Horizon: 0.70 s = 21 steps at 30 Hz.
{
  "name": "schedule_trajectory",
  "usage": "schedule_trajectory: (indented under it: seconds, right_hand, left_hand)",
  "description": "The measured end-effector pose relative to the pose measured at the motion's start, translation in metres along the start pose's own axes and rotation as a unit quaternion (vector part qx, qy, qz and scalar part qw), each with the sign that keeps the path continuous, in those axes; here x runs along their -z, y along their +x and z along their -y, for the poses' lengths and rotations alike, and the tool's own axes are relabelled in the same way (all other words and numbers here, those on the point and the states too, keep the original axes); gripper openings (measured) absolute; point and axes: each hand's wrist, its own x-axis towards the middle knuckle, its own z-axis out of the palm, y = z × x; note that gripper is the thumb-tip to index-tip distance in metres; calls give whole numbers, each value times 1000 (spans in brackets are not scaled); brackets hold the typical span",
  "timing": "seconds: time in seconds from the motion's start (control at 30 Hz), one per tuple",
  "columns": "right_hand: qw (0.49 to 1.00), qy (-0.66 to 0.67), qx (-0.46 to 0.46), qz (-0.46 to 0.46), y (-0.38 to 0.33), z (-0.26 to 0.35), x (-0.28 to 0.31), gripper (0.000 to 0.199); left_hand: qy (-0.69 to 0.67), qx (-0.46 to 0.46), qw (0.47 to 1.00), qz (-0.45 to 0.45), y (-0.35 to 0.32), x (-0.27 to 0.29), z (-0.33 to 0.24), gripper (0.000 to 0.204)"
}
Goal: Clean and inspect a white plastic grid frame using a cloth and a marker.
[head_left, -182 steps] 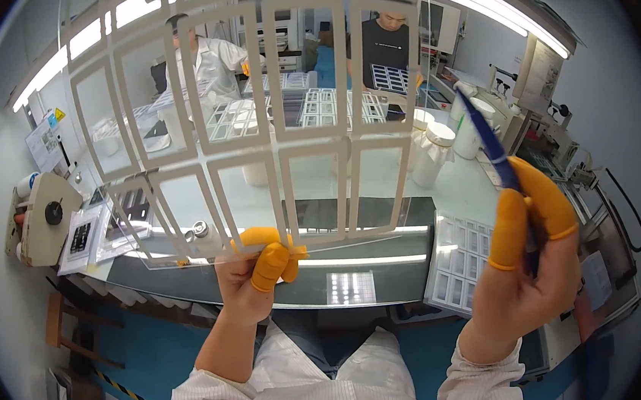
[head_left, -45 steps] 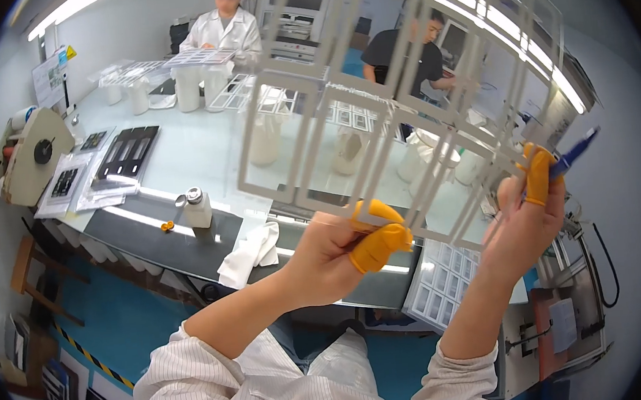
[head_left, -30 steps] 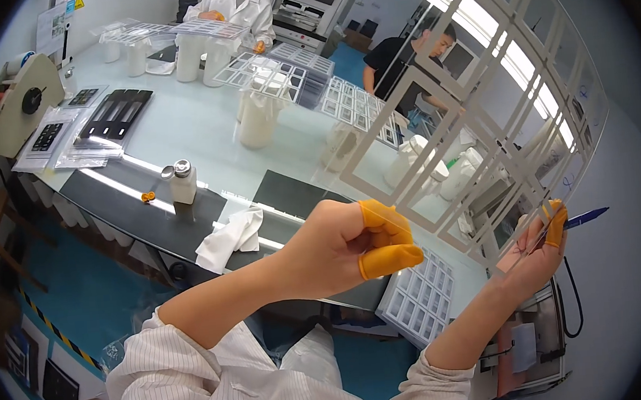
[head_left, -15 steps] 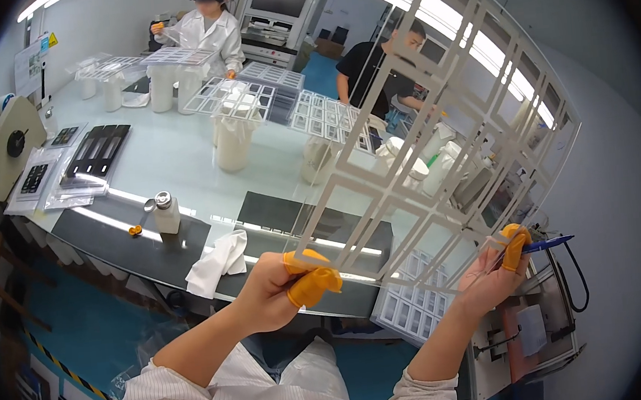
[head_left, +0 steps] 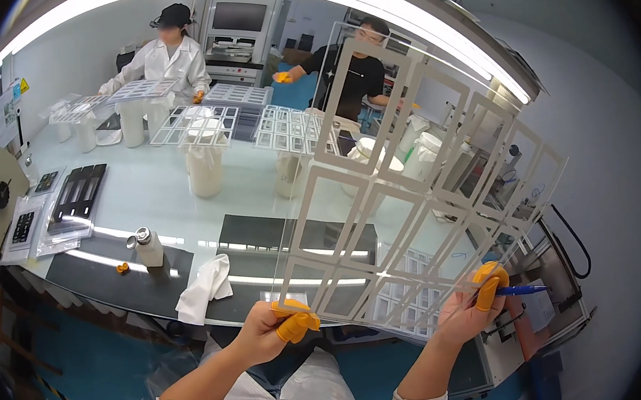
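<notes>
A large clear sheet with grey-white rectangular frame outlines is held up tilted before me. My left hand pinches its lower left corner between thumb and finger, both in orange finger cots. At the lower right edge, my right hand supports the sheet, its orange-covered fingers curled. A blue pen is also held in that hand, sticking out to the right. Through the sheet's lower part, a stack of similar framed sheets shows near the table's front edge.
A white cloth, a pump bottle and an orange finger cot lie left on dark mats. Framed sheets rest on white tubs. Black strips lie far left. Two co-workers stand across the table.
The view has shifted, and the sheet's upper part has come down and left in it, still in both hands. The co-worker in white has lowered a raised hand; the one in black extends an arm.
</notes>
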Motion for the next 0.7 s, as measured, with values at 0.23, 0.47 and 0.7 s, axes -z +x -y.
schedule_trajectory:
  seconds: [0.23,0.47,0.7]
  right_hand:
    - [991,7,-14,136,2,6,24,20]
    - [996,23,-30,82,0,8,24,19]
    - [998,37,-35,31,1,7,31,21]
  left_hand:
    - [-37,20,999,2,-4,-4,5,16]
    - [-9,1,1000,4,-7,-7,4,16]
    - [24,-27,999,9,-5,-12,-2,17]
